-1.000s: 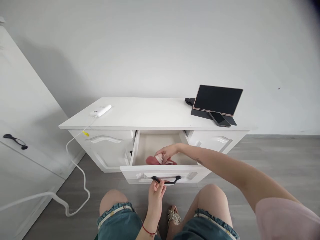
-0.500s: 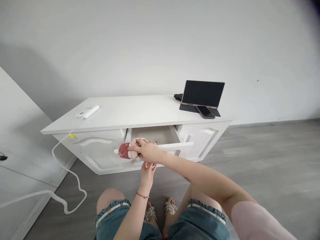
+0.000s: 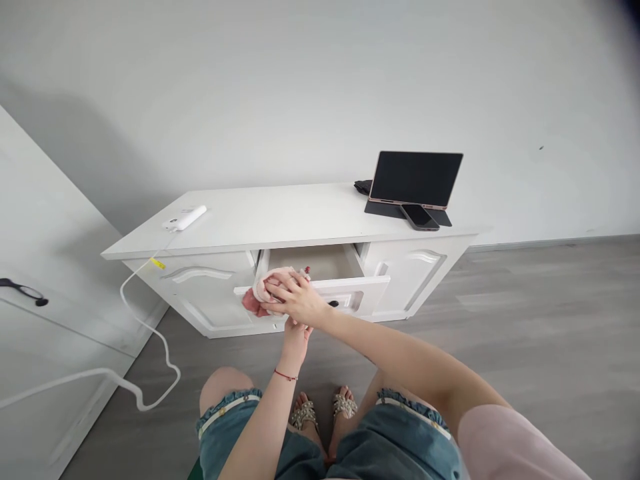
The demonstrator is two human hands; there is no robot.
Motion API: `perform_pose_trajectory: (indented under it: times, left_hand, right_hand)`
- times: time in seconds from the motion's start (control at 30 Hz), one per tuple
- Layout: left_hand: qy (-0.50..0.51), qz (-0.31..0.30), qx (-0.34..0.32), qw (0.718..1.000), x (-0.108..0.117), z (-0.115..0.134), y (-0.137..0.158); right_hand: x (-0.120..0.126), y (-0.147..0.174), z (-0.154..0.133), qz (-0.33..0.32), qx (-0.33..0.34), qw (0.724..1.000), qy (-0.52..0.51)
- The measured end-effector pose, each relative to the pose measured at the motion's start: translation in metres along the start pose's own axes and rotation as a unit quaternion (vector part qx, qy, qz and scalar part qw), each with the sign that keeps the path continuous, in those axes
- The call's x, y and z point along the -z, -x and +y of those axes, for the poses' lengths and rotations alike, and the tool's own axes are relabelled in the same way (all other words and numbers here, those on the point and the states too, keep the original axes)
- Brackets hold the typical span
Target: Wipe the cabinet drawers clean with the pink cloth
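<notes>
A soft pink-and-white bundle (image 3: 257,301), which looks like a pair of socks, is between my two hands in front of the open drawer (image 3: 320,263). My right hand (image 3: 299,301) lies over the top of it, fingers bent across the fabric. From underneath, my left hand (image 3: 296,337) holds the bundle, and most of its fingers are hidden by the right hand and the cloth. A small red tip (image 3: 307,270) shows above the right hand. The drawer front (image 3: 370,290) has a dark knob.
On the white cabinet top (image 3: 280,217) stand a tablet (image 3: 417,179) and a phone (image 3: 420,217) at right, and a white device (image 3: 186,218) with a cable (image 3: 170,357) at left. A white door (image 3: 55,267) is on the left. Grey floor (image 3: 525,333) lies around.
The bundle has been turned between my hands; more of its pale part faces up. My right hand's fingers have spread over it. The view has shifted slightly.
</notes>
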State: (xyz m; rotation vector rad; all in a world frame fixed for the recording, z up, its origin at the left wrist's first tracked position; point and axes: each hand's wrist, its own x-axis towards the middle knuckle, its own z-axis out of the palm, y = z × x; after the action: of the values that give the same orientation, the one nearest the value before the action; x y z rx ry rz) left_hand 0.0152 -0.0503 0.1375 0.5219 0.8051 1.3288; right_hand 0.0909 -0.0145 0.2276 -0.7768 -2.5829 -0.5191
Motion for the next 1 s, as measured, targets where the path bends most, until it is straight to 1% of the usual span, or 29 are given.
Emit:
perform_pose_trajectory:
  times: [0.1,0.2,0.27,0.4,0.53,0.63,0.73,0.83,0.9,0.93,1.0]
  left_hand:
    - [0.007,-0.011,-0.002,1.0,-0.001,0.0,0.001]
    - [0.004,-0.027,0.019,0.999,0.001,0.0,-0.001]
    - [-0.003,-0.031,0.029,0.999,0.003,-0.001,-0.002]
    - [0.003,-0.012,0.023,1.0,0.005,-0.005,-0.004]
    - [0.0,-0.004,0.016,1.0,0.005,-0.006,-0.004]
    - [-0.002,-0.003,0.016,1.0,0.004,-0.006,-0.003]
    - [-0.001,-0.002,0.017,1.0,0.004,-0.006,-0.003]
    - [-0.001,-0.001,0.023,1.0,0.004,-0.006,-0.002]
    - [-0.002,-0.001,0.028,1.0,0.003,-0.005,-0.002]
    - [-0.002,-0.001,0.03,1.0,0.003,-0.005,-0.001]
    - [-0.001,0.001,0.03,1.0,0.001,-0.004,0.0]
  right_hand:
    - [0.001,0.033,0.013,0.028,0.011,0.999,0.041]
    - [0.003,0.07,0.023,0.053,0.001,0.994,0.1]
    - [0.005,0.094,0.028,0.066,-0.024,0.988,0.139]
    - [0.006,0.137,0.036,0.09,-0.079,0.975,0.187]
    - [0.004,0.169,0.043,0.131,-0.117,0.958,0.227]
    - [-0.003,0.188,0.042,0.175,-0.151,0.937,0.262]
    - [-0.021,0.202,0.032,0.203,-0.244,0.913,0.255]
    - [-0.049,0.207,0.011,0.226,-0.365,0.882,0.196]
    - [-0.069,0.201,-0.006,0.245,-0.443,0.85,0.144]
    - [-0.079,0.196,-0.015,0.255,-0.481,0.831,0.118]
    - [-0.095,0.179,-0.031,0.285,-0.551,0.782,0.062]
